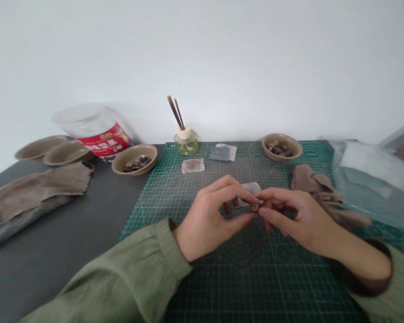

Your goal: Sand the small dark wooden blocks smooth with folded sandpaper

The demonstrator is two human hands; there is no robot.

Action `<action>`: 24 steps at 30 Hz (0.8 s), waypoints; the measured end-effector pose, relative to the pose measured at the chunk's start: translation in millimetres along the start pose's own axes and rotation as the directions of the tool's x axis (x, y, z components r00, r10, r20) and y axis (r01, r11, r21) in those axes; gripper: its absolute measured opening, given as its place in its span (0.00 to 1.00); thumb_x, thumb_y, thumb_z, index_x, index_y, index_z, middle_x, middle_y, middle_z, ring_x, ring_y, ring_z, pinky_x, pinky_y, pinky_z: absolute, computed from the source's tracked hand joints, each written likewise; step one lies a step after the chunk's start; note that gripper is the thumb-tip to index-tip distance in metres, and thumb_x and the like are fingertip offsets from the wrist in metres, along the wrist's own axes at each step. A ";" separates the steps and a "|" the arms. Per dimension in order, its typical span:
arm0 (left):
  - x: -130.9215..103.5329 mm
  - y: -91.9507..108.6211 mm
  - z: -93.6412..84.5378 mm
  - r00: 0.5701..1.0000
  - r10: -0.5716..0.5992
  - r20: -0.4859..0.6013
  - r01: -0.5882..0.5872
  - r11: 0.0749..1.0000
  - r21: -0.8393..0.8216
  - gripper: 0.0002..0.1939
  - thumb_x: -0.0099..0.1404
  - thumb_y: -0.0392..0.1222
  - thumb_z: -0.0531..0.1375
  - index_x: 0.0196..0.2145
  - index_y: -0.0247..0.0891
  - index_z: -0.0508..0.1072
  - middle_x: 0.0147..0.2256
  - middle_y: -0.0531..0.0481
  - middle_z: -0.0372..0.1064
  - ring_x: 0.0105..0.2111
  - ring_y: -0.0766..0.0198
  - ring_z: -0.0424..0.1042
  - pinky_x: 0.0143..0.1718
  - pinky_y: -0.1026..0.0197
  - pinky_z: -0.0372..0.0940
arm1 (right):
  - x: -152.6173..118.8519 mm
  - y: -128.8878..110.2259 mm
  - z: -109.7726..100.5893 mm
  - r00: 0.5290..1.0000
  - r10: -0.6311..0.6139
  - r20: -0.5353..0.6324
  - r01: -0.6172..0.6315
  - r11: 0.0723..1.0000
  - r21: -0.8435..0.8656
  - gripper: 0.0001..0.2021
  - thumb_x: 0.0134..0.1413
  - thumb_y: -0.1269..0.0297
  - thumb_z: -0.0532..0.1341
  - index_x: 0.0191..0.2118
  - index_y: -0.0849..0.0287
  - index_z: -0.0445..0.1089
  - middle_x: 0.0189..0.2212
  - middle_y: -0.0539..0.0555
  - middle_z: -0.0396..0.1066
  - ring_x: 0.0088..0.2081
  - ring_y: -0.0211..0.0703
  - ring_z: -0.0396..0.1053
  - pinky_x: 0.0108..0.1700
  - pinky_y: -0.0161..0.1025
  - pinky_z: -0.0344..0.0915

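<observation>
My left hand [210, 215] and my right hand [294, 215] meet above the green cutting mat [222, 278]. Thumb and fingers of both hands are pinched together at one small brownish piece [255, 207], mostly covered by fingertips; its exact kind cannot be made out. Just behind the fingers, a pale, worn sheet [251, 187] lies on the mat. Farther back are a stained whitish sheet [193, 166] and a grey sheet [220, 154] with a white part beside it. A crumpled brown cloth [314, 184] lies beyond my right hand.
Small stone-like pieces fill a bowl [265, 150] at back right and another bowl [119, 162] at left. A reed diffuser [186, 142] stands near the wall. Leftward are a red-labelled plastic jar [104, 141], stacked-looking bowls [63, 153] and a cloth [37, 188]. A plastic bag [373, 188] lies right.
</observation>
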State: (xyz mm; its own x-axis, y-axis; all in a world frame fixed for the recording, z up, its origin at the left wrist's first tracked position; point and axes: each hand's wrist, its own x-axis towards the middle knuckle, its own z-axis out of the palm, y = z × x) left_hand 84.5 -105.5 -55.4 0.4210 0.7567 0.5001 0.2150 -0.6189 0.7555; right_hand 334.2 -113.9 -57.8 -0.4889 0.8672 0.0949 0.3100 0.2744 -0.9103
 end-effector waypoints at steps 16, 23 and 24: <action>0.7 -0.3 -1.3 0.997 0.078 -0.025 -0.078 0.997 -0.007 0.11 0.70 0.34 0.76 0.49 0.39 0.85 0.42 0.47 0.82 0.38 0.64 0.78 0.33 0.64 0.72 | -0.8 -8.5 -4.4 0.997 -0.066 0.034 0.062 0.990 0.125 0.14 0.77 0.53 0.69 0.53 0.60 0.79 0.29 0.50 0.79 0.26 0.35 0.73 0.27 0.31 0.65; 0.5 0.0 -1.7 0.996 0.081 -0.023 -0.082 0.996 -0.025 0.12 0.69 0.36 0.78 0.49 0.41 0.86 0.43 0.47 0.81 0.39 0.64 0.79 0.33 0.63 0.73 | -2.8 -5.7 -5.9 0.989 -0.132 0.067 0.117 0.974 0.192 0.14 0.79 0.54 0.67 0.55 0.60 0.77 0.29 0.49 0.79 0.24 0.33 0.70 0.25 0.30 0.62; 0.7 0.7 -1.8 0.996 0.084 -0.023 -0.085 0.996 -0.029 0.12 0.69 0.36 0.78 0.48 0.41 0.86 0.42 0.47 0.81 0.39 0.64 0.79 0.33 0.63 0.74 | -3.1 -5.7 -5.8 0.988 -0.145 0.060 0.132 0.975 0.180 0.14 0.79 0.54 0.67 0.54 0.60 0.77 0.29 0.49 0.79 0.24 0.34 0.71 0.25 0.31 0.63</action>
State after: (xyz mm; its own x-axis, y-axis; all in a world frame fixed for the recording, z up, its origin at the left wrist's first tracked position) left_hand 83.4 -105.0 -53.8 0.4170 0.7065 0.5718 0.1527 -0.6746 0.7222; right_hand 338.7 -115.7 -50.6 -0.5767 0.7917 0.2014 0.0906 0.3070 -0.9474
